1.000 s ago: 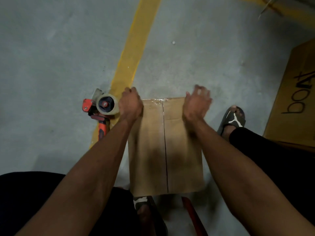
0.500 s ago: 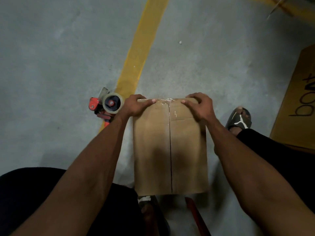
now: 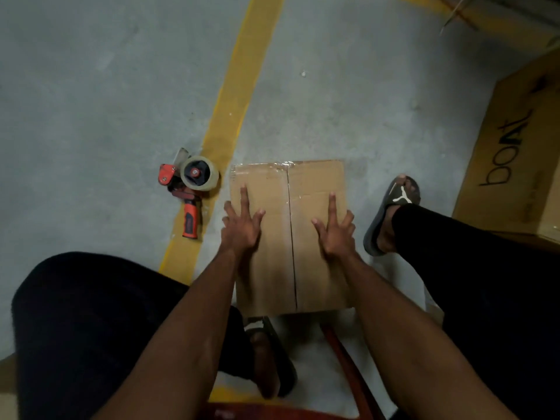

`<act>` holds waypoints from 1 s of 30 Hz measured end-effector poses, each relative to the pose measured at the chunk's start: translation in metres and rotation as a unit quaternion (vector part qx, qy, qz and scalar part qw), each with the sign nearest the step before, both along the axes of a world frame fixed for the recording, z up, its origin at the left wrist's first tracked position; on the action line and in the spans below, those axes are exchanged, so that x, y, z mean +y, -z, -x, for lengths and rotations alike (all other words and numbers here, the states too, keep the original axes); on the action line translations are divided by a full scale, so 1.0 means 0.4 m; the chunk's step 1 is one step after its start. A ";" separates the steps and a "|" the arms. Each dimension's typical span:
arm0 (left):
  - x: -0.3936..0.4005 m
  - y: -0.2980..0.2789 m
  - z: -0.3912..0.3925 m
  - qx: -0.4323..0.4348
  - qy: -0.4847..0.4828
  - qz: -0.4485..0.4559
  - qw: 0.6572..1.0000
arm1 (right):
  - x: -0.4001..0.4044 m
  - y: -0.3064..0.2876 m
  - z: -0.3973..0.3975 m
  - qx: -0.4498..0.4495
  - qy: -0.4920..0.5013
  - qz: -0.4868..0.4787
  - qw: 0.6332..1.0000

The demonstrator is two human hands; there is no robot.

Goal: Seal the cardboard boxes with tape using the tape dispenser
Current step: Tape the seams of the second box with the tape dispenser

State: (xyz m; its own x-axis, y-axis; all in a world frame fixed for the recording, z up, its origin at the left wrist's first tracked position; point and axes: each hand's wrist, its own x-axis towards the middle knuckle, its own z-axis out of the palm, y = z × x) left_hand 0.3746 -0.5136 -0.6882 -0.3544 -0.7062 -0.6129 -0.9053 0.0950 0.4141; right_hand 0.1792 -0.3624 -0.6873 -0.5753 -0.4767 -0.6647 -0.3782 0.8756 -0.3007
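Observation:
A small brown cardboard box [image 3: 289, 183] stands on the concrete floor between my legs, its two top flaps closed along a centre seam, with clear tape over the far edge. My left hand [image 3: 241, 227] lies flat on the left flap, fingers spread and straight. My right hand [image 3: 335, 230] lies flat on the right flap in the same way. The red tape dispenser [image 3: 189, 189] with its clear roll lies on the floor just left of the box, untouched.
A yellow painted line [image 3: 239, 95] runs across the floor behind the dispenser. A large printed cardboard box [image 3: 515, 165] stands at the right. My sandalled foot [image 3: 391, 210] is right of the small box; another foot [image 3: 269, 359] is below it.
Both hands let go of the box's far edge and slid back toward me. They now lie flat with spread fingers on the top flaps.

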 end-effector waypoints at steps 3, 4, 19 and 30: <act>0.117 -0.023 -0.092 0.008 0.002 -0.060 0.998 | 0.094 -0.027 -0.080 -0.007 0.014 -0.041 0.999; 0.149 -0.028 -0.118 0.007 -0.001 -0.081 0.997 | 0.124 -0.035 -0.100 -0.010 0.017 -0.047 0.999; 0.009 -0.101 -0.041 0.119 -0.094 -0.118 0.981 | 0.051 -0.081 -0.001 -0.089 0.113 0.051 0.988; 0.118 -0.032 -0.097 0.076 -0.254 -0.188 0.946 | 0.121 -0.069 -0.112 0.013 0.073 -0.060 0.995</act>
